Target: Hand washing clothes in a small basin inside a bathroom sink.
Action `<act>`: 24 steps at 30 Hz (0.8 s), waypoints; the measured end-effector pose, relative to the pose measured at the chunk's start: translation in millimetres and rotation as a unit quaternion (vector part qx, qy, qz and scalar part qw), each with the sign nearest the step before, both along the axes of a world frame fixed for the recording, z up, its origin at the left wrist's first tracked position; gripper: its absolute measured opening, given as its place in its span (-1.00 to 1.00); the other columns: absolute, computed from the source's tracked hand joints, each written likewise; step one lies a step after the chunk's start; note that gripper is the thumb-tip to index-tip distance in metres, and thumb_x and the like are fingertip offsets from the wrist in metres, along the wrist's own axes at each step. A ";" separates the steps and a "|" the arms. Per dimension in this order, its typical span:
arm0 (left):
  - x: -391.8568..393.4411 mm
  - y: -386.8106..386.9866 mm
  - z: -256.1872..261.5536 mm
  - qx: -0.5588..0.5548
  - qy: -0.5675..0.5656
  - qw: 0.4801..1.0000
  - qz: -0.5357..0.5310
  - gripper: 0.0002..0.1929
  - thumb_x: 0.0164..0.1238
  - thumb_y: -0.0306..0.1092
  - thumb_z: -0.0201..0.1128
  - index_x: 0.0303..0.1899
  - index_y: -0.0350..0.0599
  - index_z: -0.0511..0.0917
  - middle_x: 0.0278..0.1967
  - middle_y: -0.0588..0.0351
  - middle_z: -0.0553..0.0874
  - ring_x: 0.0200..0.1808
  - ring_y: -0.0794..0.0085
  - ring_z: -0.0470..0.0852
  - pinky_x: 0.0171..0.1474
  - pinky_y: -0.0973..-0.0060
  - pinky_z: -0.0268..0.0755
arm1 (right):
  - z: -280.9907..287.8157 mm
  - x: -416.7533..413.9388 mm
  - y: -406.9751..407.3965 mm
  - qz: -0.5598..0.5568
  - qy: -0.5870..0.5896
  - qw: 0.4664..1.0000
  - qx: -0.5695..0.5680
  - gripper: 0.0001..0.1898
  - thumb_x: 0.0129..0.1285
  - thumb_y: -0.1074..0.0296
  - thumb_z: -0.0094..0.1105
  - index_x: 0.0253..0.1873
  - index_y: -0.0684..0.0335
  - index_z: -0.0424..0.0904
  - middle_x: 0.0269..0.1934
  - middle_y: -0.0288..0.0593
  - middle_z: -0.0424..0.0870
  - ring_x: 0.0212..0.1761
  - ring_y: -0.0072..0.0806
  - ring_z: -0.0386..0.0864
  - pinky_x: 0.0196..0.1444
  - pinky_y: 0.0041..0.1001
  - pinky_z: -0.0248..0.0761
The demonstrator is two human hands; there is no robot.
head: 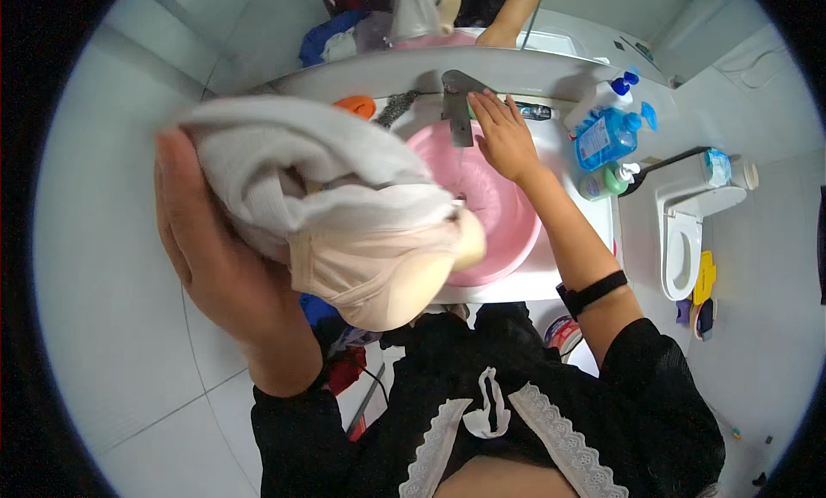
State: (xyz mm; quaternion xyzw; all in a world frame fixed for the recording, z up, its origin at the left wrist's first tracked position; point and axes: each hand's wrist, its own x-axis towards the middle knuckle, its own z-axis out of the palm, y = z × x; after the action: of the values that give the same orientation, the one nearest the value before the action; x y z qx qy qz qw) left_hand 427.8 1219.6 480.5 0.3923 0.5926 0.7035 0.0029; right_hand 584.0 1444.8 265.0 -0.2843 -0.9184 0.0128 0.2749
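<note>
A bundle of light grey cloth point(310, 156) and a beige padded bra point(381, 272) is raised close to the camera, with my left hand point(213, 246) gripping it from the left side. Beneath and to the right is a pink plastic basin point(503, 240) in the white washbasin, holding some water. The metal faucet point(458, 114) reaches over the basin's back edge, and a thin stream seems to fall from it. My right hand point(506, 133) rests against the faucet's right side, fingers extended, holding nothing. The bundle hides the basin's left part.
On the counter's right stand a blue pump bottle point(606, 137), a white pump bottle point(597, 104) and a green pump bottle point(606, 180). Behind the faucet lie an orange item point(356, 106), a chain-like dark item point(397, 108) and a tube point(535, 111). A mirror backs the counter; a toilet point(681, 246) stands right.
</note>
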 end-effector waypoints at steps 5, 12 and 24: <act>4.3 41.1 -26.1 0.017 -0.012 0.997 -0.079 -0.73 0.46 -0.30 0.01 -0.01 -0.29 0.50 -0.21 0.10 0.58 -0.17 0.54 0.54 -0.10 0.60 0.42 | -3.1 42.5 -1.6 0.023 0.145 0.930 -0.336 -0.40 0.17 0.26 0.17 0.30 0.25 0.25 0.17 -0.04 0.45 0.27 -0.26 0.34 0.38 -0.21 0.00; 25.8 90.2 -98.5 -0.103 -0.227 0.946 -0.205 -0.74 0.49 -0.26 -0.04 -0.38 -0.17 0.45 -0.45 0.37 0.43 -0.39 0.77 0.29 -0.36 0.74 0.17 | -23.3 90.4 -68.9 0.077 0.118 0.926 -0.349 -0.49 0.13 0.20 0.26 0.17 0.26 0.42 0.01 -0.04 0.57 0.11 -0.31 0.47 0.26 -0.35 0.17; 44.6 106.2 -366.1 -0.446 0.364 0.811 -0.100 -0.47 0.31 -0.21 0.03 0.27 -0.23 0.26 0.32 -0.17 0.23 0.33 -0.08 0.20 0.35 0.02 -0.02 | -185.3 43.0 -52.7 -0.133 -0.110 0.940 -0.293 -0.39 0.20 0.19 0.10 0.35 0.09 0.19 0.37 0.04 0.12 0.41 -0.04 0.07 0.34 0.01 0.00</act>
State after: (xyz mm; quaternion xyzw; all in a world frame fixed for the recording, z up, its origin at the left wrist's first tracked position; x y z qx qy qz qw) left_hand 472.4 1325.8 114.4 0.6327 0.7564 0.1628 0.0320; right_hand 627.0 1392.1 79.7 -0.4717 -0.8524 0.2127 0.0757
